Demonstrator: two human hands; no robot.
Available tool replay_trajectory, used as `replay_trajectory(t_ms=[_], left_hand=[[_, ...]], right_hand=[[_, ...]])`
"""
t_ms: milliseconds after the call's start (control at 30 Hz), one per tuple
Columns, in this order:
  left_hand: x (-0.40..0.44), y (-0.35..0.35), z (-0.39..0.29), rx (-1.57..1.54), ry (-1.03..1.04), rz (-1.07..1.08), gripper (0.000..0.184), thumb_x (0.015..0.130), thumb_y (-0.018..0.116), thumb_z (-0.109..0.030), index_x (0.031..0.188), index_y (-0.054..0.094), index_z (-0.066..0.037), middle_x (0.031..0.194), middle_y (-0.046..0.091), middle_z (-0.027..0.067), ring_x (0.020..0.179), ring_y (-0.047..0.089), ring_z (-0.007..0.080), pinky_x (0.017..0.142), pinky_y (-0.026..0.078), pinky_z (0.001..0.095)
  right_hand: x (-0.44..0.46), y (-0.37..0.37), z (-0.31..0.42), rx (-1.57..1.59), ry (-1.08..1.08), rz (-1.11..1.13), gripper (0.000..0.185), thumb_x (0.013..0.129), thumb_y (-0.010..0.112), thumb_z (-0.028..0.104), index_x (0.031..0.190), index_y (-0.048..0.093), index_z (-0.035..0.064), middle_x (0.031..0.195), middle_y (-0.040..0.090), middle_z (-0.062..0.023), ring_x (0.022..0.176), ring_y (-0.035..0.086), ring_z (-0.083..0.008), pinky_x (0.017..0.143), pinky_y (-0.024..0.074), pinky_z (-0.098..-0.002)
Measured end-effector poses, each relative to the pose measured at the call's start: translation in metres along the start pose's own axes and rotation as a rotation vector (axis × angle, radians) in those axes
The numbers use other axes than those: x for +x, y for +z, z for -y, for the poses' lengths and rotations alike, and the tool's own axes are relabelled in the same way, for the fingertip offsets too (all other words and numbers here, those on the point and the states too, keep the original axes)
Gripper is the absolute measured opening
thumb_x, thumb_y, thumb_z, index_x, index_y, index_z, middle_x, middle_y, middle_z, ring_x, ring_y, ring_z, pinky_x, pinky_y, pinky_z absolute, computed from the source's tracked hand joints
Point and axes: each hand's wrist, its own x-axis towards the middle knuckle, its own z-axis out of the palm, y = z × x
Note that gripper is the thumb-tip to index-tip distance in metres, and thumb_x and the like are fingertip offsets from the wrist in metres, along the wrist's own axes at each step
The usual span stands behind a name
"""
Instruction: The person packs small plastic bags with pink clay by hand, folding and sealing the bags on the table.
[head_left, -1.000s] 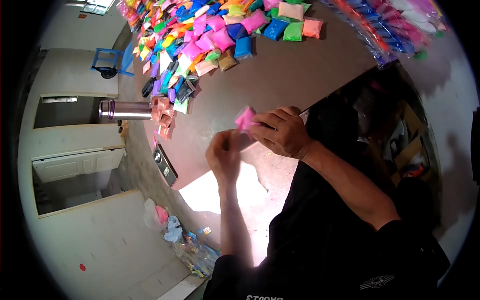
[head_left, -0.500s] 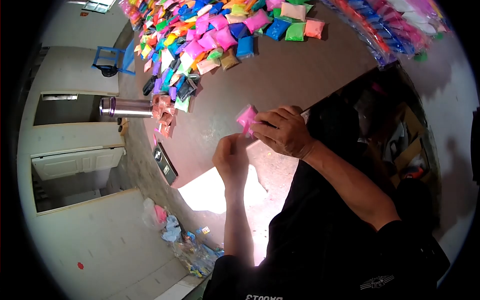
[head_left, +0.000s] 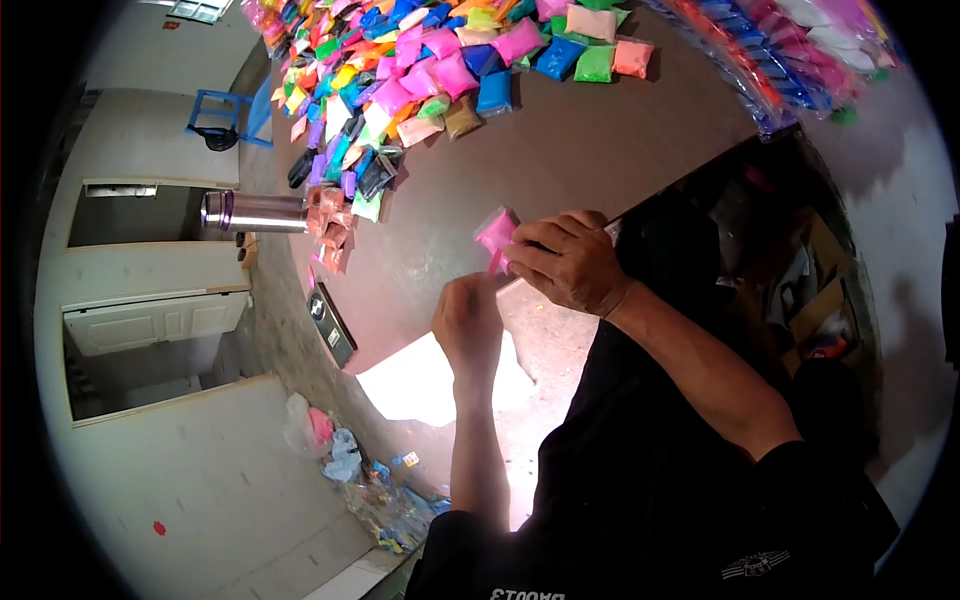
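Nothing surely readable. Shirt (head_left: 640,490): white letters (head_left: 528,595) at six o'clock, upside down, cut off; emblem (head_left: 755,566) toward five o'clock, lettering too small. Black slab (head_left: 331,327), nine o'clock: pale marks, illegible.

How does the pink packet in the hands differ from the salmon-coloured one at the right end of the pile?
Colour: the pink packet is bright pink, while the salmon packet is orange-pink.
Pose: the pink packet is held at a slant by the right hand; the salmon packet lies on the table.
View: fingers partly cover the pink packet, but nothing covers the salmon packet.
Both are small, single-coloured packets.
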Motion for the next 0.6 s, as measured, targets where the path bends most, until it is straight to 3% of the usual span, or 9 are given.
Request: replay_trajectory(t_ms=[100,233,433,500,600], left_hand=[[0.014,-0.007,0.000,0.071,-0.043,-0.034,0.010,0.093,0.067,-0.008,0.088,0.065,0.000,0.080,0.066,0.0125,0.067,0.063,0.0227,0.064,0.051,0.0322],[0.022,-0.018,0.008,0.013,-0.079,-0.019,0.013,0.093,0.070,-0.010,0.093,0.071,0.003,0.074,0.070,0.0125,0.064,0.063,0.0130,0.061,0.050,0.0285],[0.033,-0.019,0.013,-0.139,-0.222,0.047,0.015,0.093,0.070,-0.012,0.095,0.073,0.002,0.079,0.072,0.0087,0.070,0.062,0.0111,0.067,0.050,0.0272],[0.030,-0.018,0.002,-0.247,-0.216,0.234,0.014,0.092,0.069,-0.010,0.095,0.073,0.002,0.079,0.071,0.0076,0.071,0.062,0.0111,0.069,0.050,0.0269],[0.020,-0.034,-0.017,-0.113,-0.065,0.569,0.010,0.090,0.069,-0.006,0.089,0.070,0.004,0.081,0.071,0.0094,0.074,0.062,0.0103,0.070,0.050,0.0278]], right_hand=[[0.002,-0.004,0.001,0.005,0.003,0.008,0.024,0.081,0.080,0.019,0.103,0.072,0.0163,0.103,0.068,0.0006,0.095,0.065,-0.0171,0.087,0.0459,-0.0336],[0.002,-0.004,-0.001,-0.007,-0.004,0.004,0.023,0.081,0.081,0.020,0.103,0.072,0.0165,0.103,0.068,0.0007,0.096,0.065,-0.0170,0.087,0.0462,-0.0335],[0.001,0.000,0.000,-0.014,0.012,-0.018,0.022,0.081,0.081,0.018,0.102,0.073,0.0159,0.104,0.068,-0.0001,0.095,0.066,-0.0178,0.087,0.0462,-0.0333],[0.001,-0.001,-0.001,-0.008,0.011,-0.025,0.022,0.081,0.081,0.018,0.102,0.074,0.0156,0.104,0.069,-0.0005,0.095,0.066,-0.0181,0.086,0.0461,-0.0333],[0.000,-0.002,-0.001,0.014,0.021,-0.026,0.023,0.081,0.081,0.017,0.102,0.074,0.0151,0.105,0.069,-0.0010,0.095,0.066,-0.0184,0.086,0.0464,-0.0337]])
